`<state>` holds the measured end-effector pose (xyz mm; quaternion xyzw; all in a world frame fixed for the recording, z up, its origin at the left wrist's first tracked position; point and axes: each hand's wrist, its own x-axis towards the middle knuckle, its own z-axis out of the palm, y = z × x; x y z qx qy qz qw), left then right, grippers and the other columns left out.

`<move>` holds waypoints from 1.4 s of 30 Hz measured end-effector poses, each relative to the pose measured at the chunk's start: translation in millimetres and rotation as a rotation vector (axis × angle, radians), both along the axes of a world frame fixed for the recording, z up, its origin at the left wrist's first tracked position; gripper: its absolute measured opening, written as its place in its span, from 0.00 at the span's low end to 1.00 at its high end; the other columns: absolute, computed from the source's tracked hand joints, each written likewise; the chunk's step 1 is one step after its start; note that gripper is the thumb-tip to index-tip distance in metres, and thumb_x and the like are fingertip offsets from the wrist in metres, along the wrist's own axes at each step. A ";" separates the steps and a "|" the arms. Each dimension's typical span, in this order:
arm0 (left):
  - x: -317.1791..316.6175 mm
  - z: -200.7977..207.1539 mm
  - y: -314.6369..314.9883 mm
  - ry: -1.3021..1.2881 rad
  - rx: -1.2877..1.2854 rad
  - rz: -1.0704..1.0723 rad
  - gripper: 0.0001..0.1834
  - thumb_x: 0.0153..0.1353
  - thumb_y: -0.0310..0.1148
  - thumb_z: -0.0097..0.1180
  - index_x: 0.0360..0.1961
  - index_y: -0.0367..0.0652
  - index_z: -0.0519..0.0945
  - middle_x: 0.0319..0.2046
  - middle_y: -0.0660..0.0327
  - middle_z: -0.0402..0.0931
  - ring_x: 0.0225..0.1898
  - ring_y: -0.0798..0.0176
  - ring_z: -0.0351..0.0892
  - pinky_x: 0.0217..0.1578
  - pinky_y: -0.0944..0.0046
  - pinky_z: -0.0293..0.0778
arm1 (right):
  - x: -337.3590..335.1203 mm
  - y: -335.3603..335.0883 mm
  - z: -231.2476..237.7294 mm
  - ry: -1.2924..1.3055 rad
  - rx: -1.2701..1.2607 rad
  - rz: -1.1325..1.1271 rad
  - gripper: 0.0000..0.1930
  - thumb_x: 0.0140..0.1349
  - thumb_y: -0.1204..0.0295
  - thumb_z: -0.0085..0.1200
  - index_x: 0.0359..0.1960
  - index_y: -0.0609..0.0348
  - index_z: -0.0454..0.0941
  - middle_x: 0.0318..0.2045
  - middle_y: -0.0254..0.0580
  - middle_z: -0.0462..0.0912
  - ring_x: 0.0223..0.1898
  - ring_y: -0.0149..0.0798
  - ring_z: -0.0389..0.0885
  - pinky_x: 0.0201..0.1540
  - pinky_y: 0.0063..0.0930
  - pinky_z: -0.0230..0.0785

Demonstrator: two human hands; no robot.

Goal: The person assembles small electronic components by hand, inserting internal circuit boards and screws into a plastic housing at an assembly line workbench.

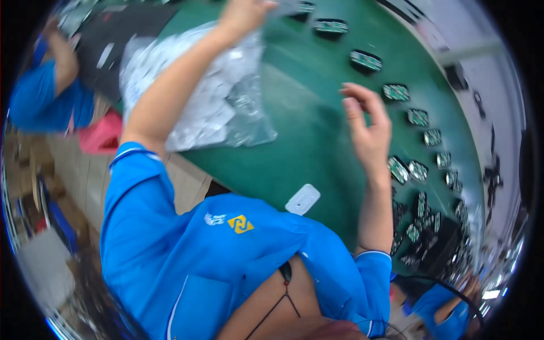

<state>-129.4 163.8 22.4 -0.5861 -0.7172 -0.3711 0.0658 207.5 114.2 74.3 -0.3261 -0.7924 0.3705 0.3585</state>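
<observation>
My left hand (245,18) reaches to the far edge of the view, its fingers closed at a pale flat piece (285,7) that is blurred and partly cut off. My left forearm passes over a clear plastic bag (249,122) full of white flat pieces (207,122). On the right, my right hand (368,127) hovers over the green table (294,153), fingers curved, thumb apart, holding nothing. Nearest to it are black-rimmed units with green circuit boards, such as one unit (395,92) and another unit (365,60). A white rounded plastic cover (303,199) lies close to my body.
More board units (418,117) run in a curved row along the right side. A cluttered pile of boards and black parts (422,229) lies near right. A dark mat (122,42) and a co-worker's blue sleeve (37,96) are at left, beside a pink object (101,135).
</observation>
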 end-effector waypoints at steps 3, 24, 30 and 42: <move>-55.0 6.7 30.2 -0.336 -0.487 -0.029 0.20 0.65 0.42 0.51 0.29 0.34 0.80 0.21 0.56 0.81 0.21 0.65 0.80 0.26 0.60 0.74 | 3.0 -17.5 0.7 0.020 0.039 0.207 0.12 0.59 0.74 0.57 0.45 0.59 0.79 0.41 0.45 0.80 0.45 0.44 0.78 0.50 0.34 0.70; 54.6 71.1 -64.8 -0.209 0.078 -0.291 0.15 0.66 0.28 0.52 0.54 0.39 0.74 0.36 0.62 0.78 0.34 0.74 0.75 0.35 0.75 0.69 | -143.4 -242.4 102.5 1.329 0.106 1.534 0.19 0.61 0.71 0.54 0.46 0.78 0.73 0.46 0.71 0.75 0.49 0.61 0.74 0.50 0.47 0.68; 88.3 61.9 -191.1 -0.147 0.077 -0.281 0.16 0.66 0.22 0.49 0.55 0.37 0.74 0.37 0.59 0.77 0.36 0.69 0.76 0.38 0.71 0.71 | -123.9 -221.2 94.0 1.265 0.077 1.449 0.16 0.58 0.73 0.53 0.44 0.74 0.75 0.43 0.66 0.76 0.47 0.58 0.75 0.49 0.45 0.69; 28.9 10.2 -238.0 0.113 -0.237 0.120 0.13 0.64 0.27 0.51 0.50 0.38 0.77 0.41 0.56 0.78 0.40 0.59 0.76 0.41 0.65 0.71 | -83.0 -222.0 87.1 1.084 0.000 1.326 0.13 0.52 0.77 0.52 0.40 0.68 0.77 0.38 0.56 0.79 0.43 0.52 0.77 0.48 0.41 0.69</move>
